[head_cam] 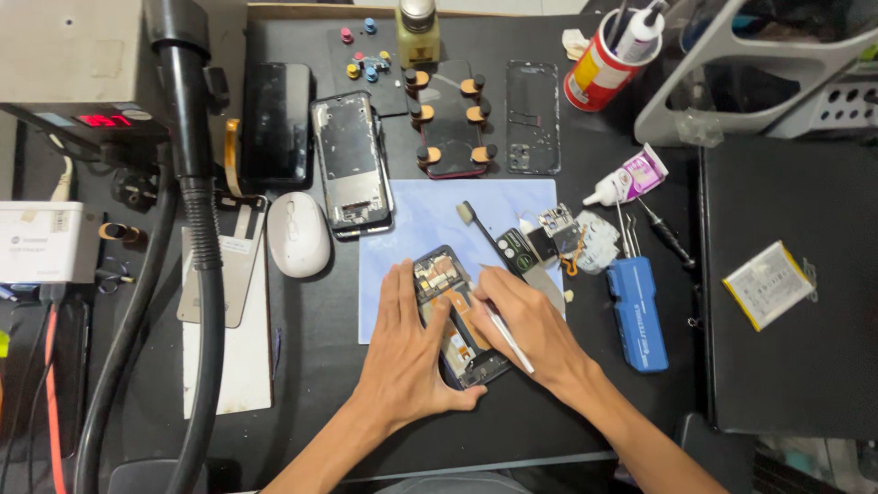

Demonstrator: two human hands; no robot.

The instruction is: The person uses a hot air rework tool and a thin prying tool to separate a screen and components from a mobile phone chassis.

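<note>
Left hand (409, 343) steadies opened phone (455, 316) on blue mat (412, 229); right hand (530, 329) holds white tool (508, 337) over it.
</note>
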